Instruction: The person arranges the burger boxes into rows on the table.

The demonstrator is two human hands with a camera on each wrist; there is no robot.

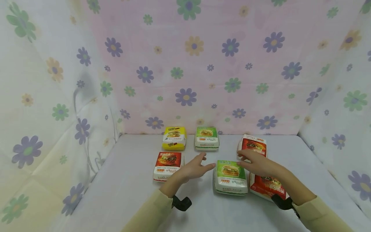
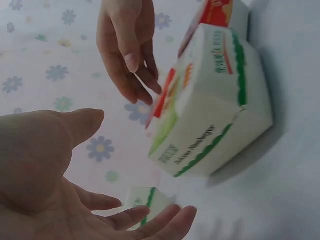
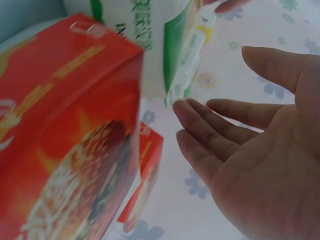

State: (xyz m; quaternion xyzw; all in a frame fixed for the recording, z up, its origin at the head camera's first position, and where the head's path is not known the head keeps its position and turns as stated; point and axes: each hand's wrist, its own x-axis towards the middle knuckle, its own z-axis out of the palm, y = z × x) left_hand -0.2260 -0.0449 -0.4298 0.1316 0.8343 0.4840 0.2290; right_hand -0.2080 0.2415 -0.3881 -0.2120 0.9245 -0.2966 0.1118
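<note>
Front green box point(image 1: 230, 178): lay burger picture upward on the white table point(image 1: 127, 187), a little right of its middle, between two hands.
Left hand point(image 1: 195, 168): hovered just left of that box, fingers loosely spread, thumb well apart (the left wrist view showed the gaps plainly).
Right hand point(image 1: 259, 163): hung over the box's far right corner, fingers near one another and slightly bent, thumb held away; whether a fingertip touched anything, I could not tell.
Back red box point(image 1: 255, 145): sat toward the table's back right corner, partly covered by the right hand.
Front red box point(image 1: 261, 187): lay just right of the front green one, toward the right edge, partly under the right forearm's outline.
Left red box point(image 1: 168, 162): rested left of the left hand, toward the left edge.
Yellow box point(image 1: 174, 138): stood behind it, near the back edge.
Back green box point(image 1: 206, 139): lay near the back edge's middle.
</note>
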